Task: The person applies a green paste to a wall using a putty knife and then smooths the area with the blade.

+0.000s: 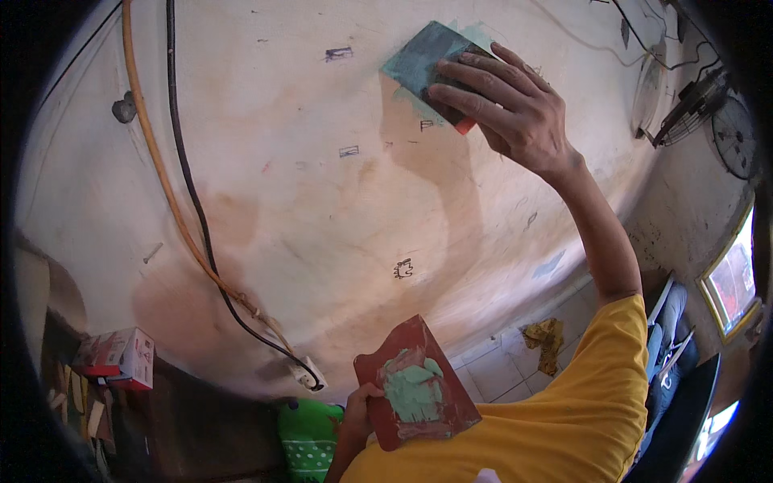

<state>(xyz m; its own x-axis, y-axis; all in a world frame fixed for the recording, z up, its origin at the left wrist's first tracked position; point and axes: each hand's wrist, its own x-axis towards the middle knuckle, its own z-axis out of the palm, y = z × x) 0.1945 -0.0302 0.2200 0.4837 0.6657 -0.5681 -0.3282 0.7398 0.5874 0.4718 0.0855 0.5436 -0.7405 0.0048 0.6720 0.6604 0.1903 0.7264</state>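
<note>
My right hand [523, 113] is raised to the pale wall [290, 121], its fingers spread over the back of a flat putty spreader [427, 60]. The spreader lies tilted close against the wall, dark with a greenish film and a red corner. Around its edges a thin green smear [477, 34] shows on the wall. Low in front of my body, my left hand [358, 414] grips the edge of a reddish-brown putty board [455, 402]. A thick heap of light green putty [415, 390] sits on the board's face.
An orange cable [149, 137] and a black cable [181, 137] run down the wall to a socket [310, 374]. A red-and-white box [125, 358] stands at lower left. A fan [733, 137] hangs at right. A yellow cloth [545, 342] lies on the tiles.
</note>
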